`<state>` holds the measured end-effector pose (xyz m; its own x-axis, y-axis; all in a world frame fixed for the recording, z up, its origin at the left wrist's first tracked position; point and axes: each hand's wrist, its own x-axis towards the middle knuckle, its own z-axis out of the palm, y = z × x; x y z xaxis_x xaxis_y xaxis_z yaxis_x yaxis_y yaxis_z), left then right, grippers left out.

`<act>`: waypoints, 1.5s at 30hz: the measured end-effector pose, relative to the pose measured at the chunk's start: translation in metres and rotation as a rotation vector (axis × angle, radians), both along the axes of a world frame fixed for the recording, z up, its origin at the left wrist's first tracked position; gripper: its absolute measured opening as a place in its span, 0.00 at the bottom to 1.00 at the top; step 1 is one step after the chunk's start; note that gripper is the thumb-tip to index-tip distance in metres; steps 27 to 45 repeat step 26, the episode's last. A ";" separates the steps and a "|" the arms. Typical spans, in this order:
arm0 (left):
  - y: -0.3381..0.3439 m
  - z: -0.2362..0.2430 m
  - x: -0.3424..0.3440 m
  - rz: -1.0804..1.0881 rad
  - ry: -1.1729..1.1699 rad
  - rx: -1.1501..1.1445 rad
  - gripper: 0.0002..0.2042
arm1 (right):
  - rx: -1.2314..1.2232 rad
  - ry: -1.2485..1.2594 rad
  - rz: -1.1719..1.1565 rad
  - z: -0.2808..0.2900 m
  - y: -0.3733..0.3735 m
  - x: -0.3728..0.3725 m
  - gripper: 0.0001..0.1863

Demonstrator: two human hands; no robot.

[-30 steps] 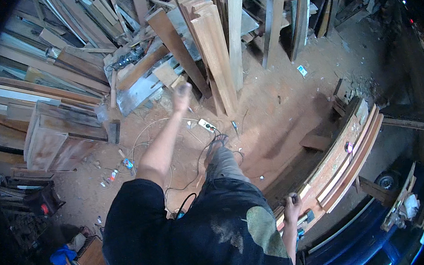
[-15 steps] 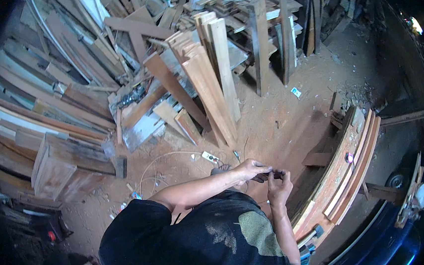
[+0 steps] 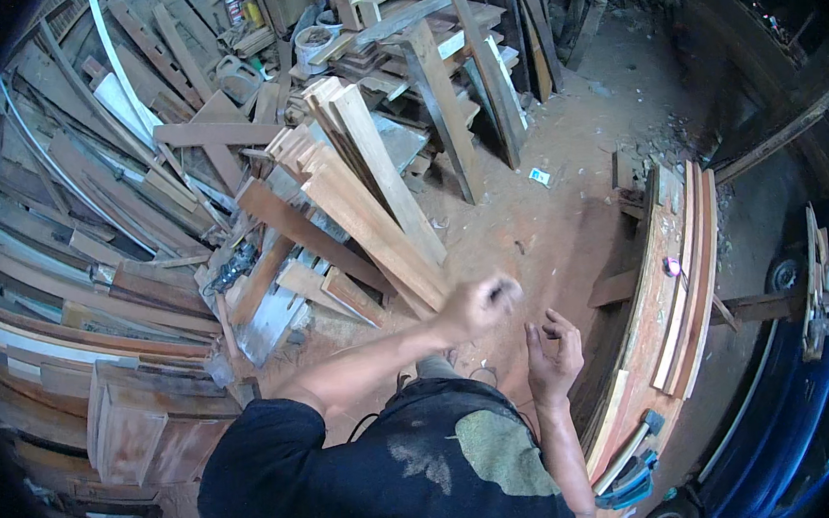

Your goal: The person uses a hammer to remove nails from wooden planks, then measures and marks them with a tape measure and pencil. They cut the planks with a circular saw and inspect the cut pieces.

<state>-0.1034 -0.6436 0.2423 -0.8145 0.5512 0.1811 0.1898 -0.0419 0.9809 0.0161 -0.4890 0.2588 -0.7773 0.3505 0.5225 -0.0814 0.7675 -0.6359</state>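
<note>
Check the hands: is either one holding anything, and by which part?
Left hand is closed in a blurred fist; something small and dark may sit in it, but it cannot be told. Right hand is open, fingers spread, holding nothing.

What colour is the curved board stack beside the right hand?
Reddish-brown with pale edge strips: the curved board stack, beside the right hand, head view.

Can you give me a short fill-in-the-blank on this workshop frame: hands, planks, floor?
1. The left hand is closed into a ____.
2. The right hand has its fingers ____, holding nothing.
3. The pale leaning wooden planks lie to the ____ of both hands.
4. The long curved reddish wooden panel lies on the person's ____ side.

Missing words: fist; spread open; left; right
</note>
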 end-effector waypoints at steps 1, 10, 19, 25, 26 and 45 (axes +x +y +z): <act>-0.015 0.038 -0.027 0.101 0.414 -0.016 0.06 | -0.040 -0.007 -0.015 0.003 0.004 0.000 0.14; -0.139 0.253 -0.145 1.138 1.547 0.190 0.12 | -0.238 -0.072 -0.086 -0.011 0.016 0.014 0.10; -0.210 0.033 -0.252 0.942 0.262 -0.844 0.61 | -0.353 -0.156 -0.178 -0.022 0.012 0.018 0.07; -0.083 -0.066 -0.132 0.335 -0.071 -0.709 0.17 | -0.444 -0.358 -0.205 -0.044 0.024 0.024 0.06; -0.065 -0.070 -0.127 0.277 -0.073 -0.703 0.17 | -0.449 -0.446 -0.215 -0.047 0.027 0.025 0.06; -0.065 -0.070 -0.127 0.277 -0.073 -0.703 0.17 | -0.449 -0.446 -0.215 -0.047 0.027 0.025 0.06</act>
